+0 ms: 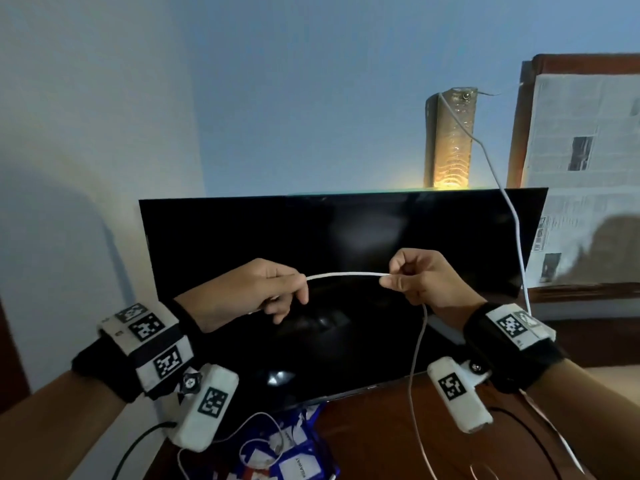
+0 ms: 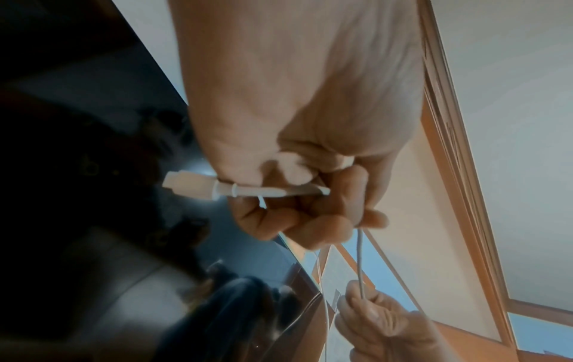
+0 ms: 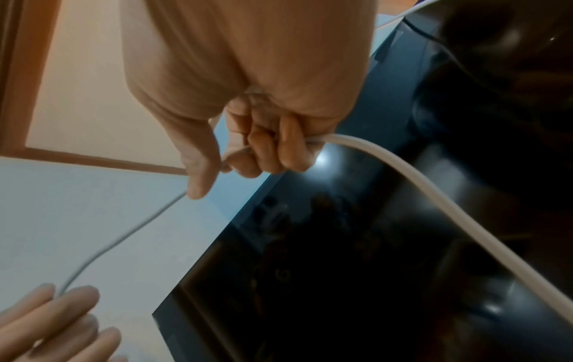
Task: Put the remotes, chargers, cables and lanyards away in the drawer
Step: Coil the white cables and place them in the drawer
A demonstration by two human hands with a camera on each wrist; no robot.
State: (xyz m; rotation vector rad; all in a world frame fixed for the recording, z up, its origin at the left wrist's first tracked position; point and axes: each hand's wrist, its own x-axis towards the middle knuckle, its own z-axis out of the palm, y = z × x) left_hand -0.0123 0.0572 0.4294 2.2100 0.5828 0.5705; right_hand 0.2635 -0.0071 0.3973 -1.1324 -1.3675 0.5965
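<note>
Both hands hold one white cable [image 1: 346, 274] in the air in front of the dark screen. My left hand [image 1: 256, 292] grips the plug end; the left wrist view shows the white connector [image 2: 192, 183] sticking out of the curled fingers. My right hand [image 1: 419, 278] pinches the cable a short way along, between thumb and fingers [image 3: 198, 176]. From that hand the cable [image 1: 417, 358] hangs down to the wooden table [image 1: 381, 445]. Blue lanyards with white cards [image 1: 287, 452] and a thin white cable [image 1: 242, 427] lie heaped on the table below.
A black TV screen [image 1: 346, 237] stands right behind the hands. Another white cord [image 1: 512, 209] runs from a tall lit lamp [image 1: 448, 140] down past the screen's right edge. A newspaper-covered wooden frame [image 1: 581, 168] stands at the right. No drawer shows.
</note>
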